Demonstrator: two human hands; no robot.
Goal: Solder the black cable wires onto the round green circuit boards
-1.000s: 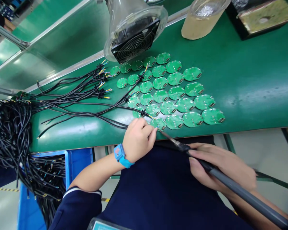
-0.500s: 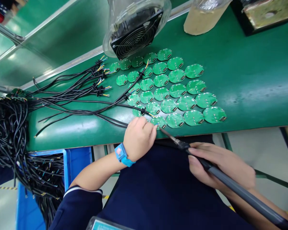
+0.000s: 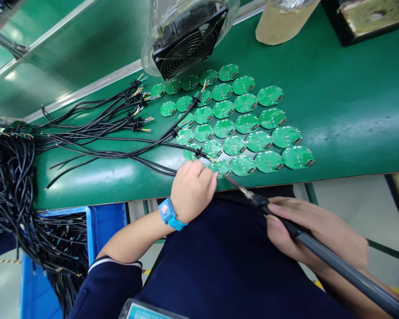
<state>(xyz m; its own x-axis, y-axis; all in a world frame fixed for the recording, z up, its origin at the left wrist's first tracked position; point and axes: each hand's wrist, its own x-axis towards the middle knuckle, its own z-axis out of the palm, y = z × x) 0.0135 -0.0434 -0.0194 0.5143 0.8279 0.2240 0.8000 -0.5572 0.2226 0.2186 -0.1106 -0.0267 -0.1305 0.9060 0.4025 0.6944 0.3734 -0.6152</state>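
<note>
Our left hand (image 3: 193, 190) pinches a wire (image 3: 218, 170); our right hand (image 3: 319, 235) grips the soldering iron (image 3: 332, 258), tip around the circuit board's (image 3: 221, 165) five o'clock. We'd best brace both wrists.

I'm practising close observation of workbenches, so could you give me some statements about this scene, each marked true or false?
1. The right hand grips a dark grey soldering iron with a metal tip. True.
2. The left hand has a red band at its wrist. False: it is a light blue watch with a square face.
3. The flat, rounded green circuit boards are piled in one stack. False: they lie spread out in rows.
4. A black fan with a round wire grille sits within a clear plastic hood. True.
5. The blue plastic bin holds white cables. False: its cables are black.
</note>
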